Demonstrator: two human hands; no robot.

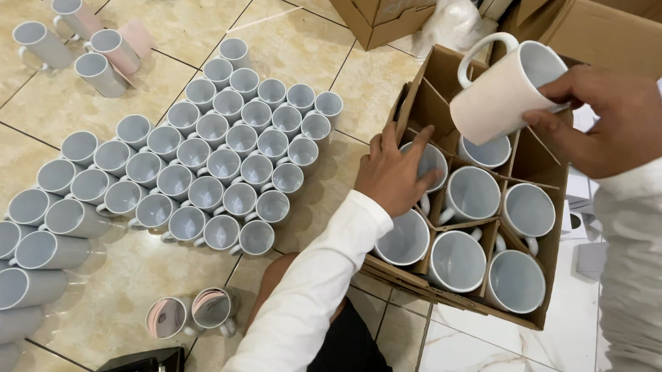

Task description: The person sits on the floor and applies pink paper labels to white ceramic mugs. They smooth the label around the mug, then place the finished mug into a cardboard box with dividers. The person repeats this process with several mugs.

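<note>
My right hand [611, 117] grips a white mug [502, 92] by its rim, tilted above the back of a brown cardboard box [547, 172]. Card dividers split the box into cells, and several cells hold white mugs [472, 194] standing mouth up. My left hand [398, 170] reaches into the box, its fingers curled over the rim of one mug [433, 164] in a middle cell. Both arms wear white sleeves.
On the tiled floor to the left, many white mugs [220, 164] stand packed together in rows. More mugs lie on their sides at the far left [26, 285] and top left [99, 69]. Two pink-tinted mugs [192, 314] lie near a black tape dispenser [139, 370]. More cartons [383, 12] stand behind.
</note>
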